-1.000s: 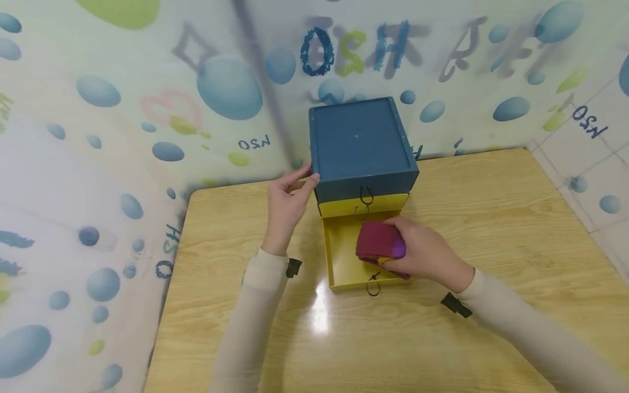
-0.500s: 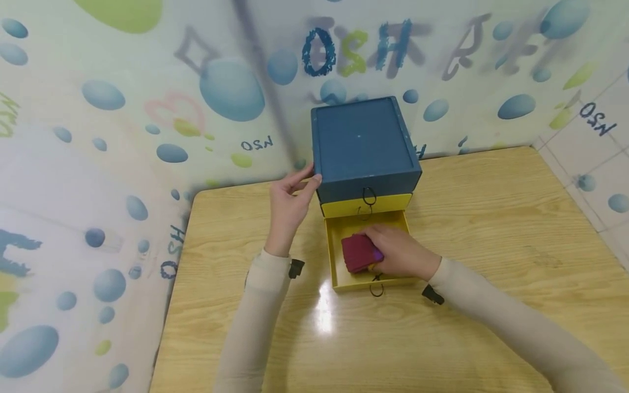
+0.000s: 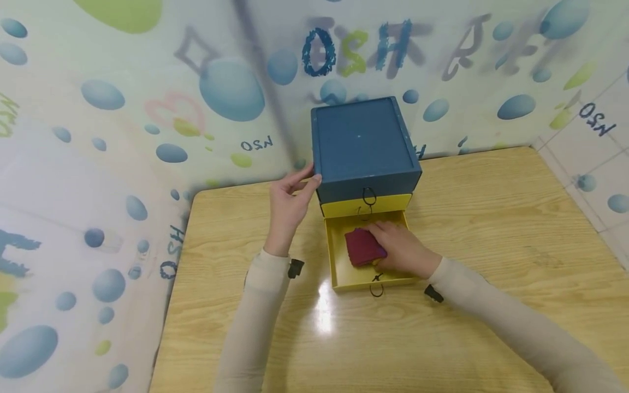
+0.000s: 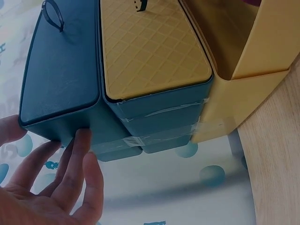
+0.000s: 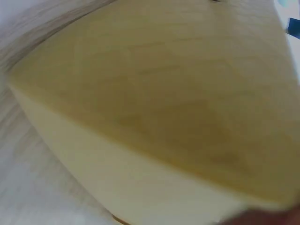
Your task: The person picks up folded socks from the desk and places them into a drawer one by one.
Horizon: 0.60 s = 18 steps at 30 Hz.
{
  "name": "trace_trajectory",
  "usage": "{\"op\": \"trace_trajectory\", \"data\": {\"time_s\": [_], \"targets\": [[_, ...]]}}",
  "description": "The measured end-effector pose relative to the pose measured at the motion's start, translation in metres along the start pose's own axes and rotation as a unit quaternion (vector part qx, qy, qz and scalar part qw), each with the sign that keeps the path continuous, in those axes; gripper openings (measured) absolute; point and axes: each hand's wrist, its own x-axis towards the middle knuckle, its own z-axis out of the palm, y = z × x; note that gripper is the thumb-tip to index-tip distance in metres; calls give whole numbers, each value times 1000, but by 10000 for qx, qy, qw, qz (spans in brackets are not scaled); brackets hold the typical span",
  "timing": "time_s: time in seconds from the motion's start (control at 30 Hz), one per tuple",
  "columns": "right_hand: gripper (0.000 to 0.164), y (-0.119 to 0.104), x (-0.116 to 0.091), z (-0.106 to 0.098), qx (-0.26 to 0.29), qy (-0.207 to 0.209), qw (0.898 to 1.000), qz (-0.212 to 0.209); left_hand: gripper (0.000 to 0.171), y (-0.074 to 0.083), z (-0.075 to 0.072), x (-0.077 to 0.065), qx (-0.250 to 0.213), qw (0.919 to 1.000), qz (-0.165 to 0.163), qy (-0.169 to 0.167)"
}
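A blue drawer unit stands against the back wall. My left hand touches its left side, with the thumb at the front top corner; in the left wrist view those fingers rest fairly straight on the side. The lowest yellow drawer is pulled out. Inside it sits a folded maroon cloth with a bit of purple at its right edge. My right hand reaches over the drawer's right wall and grips the cloth by its right side. Its fingertips are partly hidden. The right wrist view shows mostly the drawer's blurred outside.
A closed yellow drawer front lies between the blue top drawer and the open one. Black ring pulls hang on the fronts. The unit stands on a wooden table with a patterned wall behind it.
My right hand has moved left and down with the cloth into the open drawer, then the cloth has turned slightly and shifted a little away from the drawer's front. My left hand has stayed put.
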Motion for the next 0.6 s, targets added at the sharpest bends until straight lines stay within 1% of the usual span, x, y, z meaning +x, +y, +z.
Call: {"op": "trace_trajectory", "data": {"time_s": [0.07,0.13,0.23,0.3,0.37,0.47,0.6], "targets": [[85,-2,-2,-4,1,44,10000,-8,34,0,0,0,-22,10000,-1,-23],[83,-4,-4,-8,-6,176,9998,-65,34,0,0,0,-18,10000,-22,-39],[72,-8,-7,-13,-48,424,9990,-164,34,1,-1,0,-1,10000,-68,-59],[63,-9,-7,-14,-65,490,9985,-220,34,3,-1,0,0,10000,-72,-64],[57,-10,-8,-13,-83,459,9986,-251,34,4,-2,0,-9,10000,-67,-63],[54,-8,-7,-9,-87,312,9993,-202,34,2,-3,-1,-20,10000,-70,-57],[57,-7,-7,-6,-42,193,9998,-84,35,-16,-3,5,-51,9999,-98,-73]]}}
